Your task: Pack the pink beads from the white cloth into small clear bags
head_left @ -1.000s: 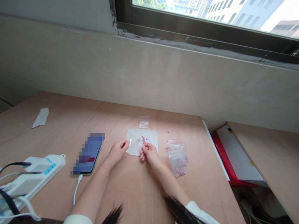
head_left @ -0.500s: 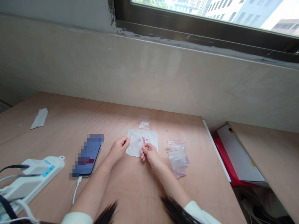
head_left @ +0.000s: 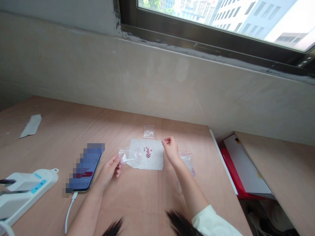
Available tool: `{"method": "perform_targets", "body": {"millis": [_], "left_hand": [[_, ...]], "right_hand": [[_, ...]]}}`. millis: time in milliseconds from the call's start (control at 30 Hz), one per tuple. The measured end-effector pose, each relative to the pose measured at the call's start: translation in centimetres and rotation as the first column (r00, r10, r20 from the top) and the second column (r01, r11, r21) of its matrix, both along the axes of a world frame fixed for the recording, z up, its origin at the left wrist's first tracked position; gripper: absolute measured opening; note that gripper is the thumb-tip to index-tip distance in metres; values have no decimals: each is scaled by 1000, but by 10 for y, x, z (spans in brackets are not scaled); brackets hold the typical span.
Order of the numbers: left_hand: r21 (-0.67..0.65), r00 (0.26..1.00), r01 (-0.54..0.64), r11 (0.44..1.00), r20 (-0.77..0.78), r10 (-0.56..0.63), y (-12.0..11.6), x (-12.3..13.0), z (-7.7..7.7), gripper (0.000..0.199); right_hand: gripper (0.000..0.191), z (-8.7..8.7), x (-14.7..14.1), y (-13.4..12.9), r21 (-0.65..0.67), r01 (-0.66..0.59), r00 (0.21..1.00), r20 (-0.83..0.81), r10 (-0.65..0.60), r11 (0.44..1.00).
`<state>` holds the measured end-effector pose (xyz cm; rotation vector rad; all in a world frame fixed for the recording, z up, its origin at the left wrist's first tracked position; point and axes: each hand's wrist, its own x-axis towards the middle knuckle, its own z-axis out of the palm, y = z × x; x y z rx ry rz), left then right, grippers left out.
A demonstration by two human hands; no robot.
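My left hand point(head_left: 113, 166) pinches one end of a small clear plastic bag point(head_left: 126, 155) beside the left edge of a white sheet point(head_left: 155, 162). The bag reaches over that edge. Several small pink beads point(head_left: 148, 151) lie in the middle of the sheet, with a silver-coloured bit point(head_left: 144, 149) among them. At the sheet's upper right corner, my right hand point(head_left: 170, 149) is closed with fingertips together; what they hold, if anything, is too small to make out. Under the right forearm, partly hidden, are zip bags point(head_left: 187, 160) with pink beads inside.
Another small zip bag point(head_left: 149, 131) lies beyond the sheet. On the left are a phone point(head_left: 85, 170) with a charging cable, a white power strip point(head_left: 34, 186) with plugs, and a paper scrap point(head_left: 31, 126). Red and white folders point(head_left: 246, 170) sit beyond the table's right edge.
My hands have moved apart: the right from the beads to the sheet's upper right corner, the left leftward and nearer me. The clear bag now shows stretched out from the left fingers.
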<state>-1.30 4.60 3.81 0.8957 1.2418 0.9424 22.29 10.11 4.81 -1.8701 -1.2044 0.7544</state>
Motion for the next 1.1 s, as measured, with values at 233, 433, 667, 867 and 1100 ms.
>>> {"method": "perform_targets", "body": {"millis": [233, 433, 667, 867, 1100], "left_hand": [[-69, 995, -80, 994, 56, 84, -17, -9, -14, 34], [-69, 999, -46, 997, 15, 47, -14, -9, -14, 33], [7, 998, 15, 1000, -60, -15, -15, -8, -8, 28], [80, 997, -60, 995, -35, 63, -19, 1, 9, 24], [89, 997, -31, 996, 72, 25, -33, 26, 19, 25]], "right_hand": [[9, -17, 29, 45, -90, -13, 933, 358, 44, 996], [12, -23, 31, 38, -82, -74, 928, 359, 98, 994], [12, -20, -16, 2, -26, -316, 921, 232, 313, 948], [3, -4, -38, -23, 50, -221, 964, 161, 210, 974], [19, 7, -54, -45, -75, -357, 824, -494, 277, 931]]}}
